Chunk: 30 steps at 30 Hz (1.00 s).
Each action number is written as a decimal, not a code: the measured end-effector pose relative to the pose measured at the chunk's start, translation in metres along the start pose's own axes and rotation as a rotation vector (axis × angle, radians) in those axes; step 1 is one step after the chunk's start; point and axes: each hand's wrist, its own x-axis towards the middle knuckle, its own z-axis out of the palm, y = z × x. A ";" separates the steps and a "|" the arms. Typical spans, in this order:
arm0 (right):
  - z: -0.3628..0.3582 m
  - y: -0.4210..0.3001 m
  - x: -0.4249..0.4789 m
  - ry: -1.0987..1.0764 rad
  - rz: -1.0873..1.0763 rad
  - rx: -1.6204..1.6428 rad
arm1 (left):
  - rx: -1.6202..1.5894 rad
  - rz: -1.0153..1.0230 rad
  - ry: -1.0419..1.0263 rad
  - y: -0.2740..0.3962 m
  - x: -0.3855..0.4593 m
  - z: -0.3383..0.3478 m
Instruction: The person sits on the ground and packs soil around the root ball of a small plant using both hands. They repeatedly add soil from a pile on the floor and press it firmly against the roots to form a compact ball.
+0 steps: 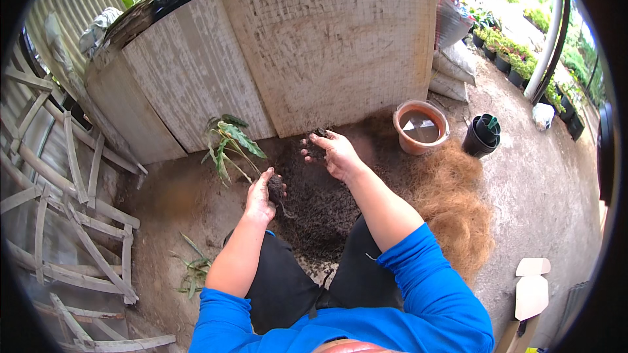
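Observation:
My left hand (262, 196) grips the dark root ball (276, 189) of a leafy plant (235, 139). Its stems lean up and to the left, and thin roots trail below my fingers. Off to the right, my right hand (331, 152) is turned partly palm up, with dark soil (321, 132) held at the fingertips and more soil stuck to the fingers. Beneath both hands, a mound of dark potting soil (319, 215) spreads over the ground between my legs.
An orange-brown bucket (400, 132) of murky water stands at right, beside stacked black pots (473, 139). Brown coir-like fibre (454, 201) lies near my right arm. Cut leaves (194, 269) rest at left, near wooden frames (83, 211). Upright boards (333, 49) close off the far side.

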 end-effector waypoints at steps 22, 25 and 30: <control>-0.003 -0.004 -0.009 -0.016 0.089 0.043 | -0.002 0.198 -0.192 0.050 -0.031 0.043; -0.003 0.000 -0.004 -0.031 0.128 0.019 | 0.054 0.129 -0.260 0.047 -0.027 0.038; -0.001 0.007 0.001 -0.072 0.175 -0.055 | 0.065 0.062 -0.347 0.040 -0.011 0.029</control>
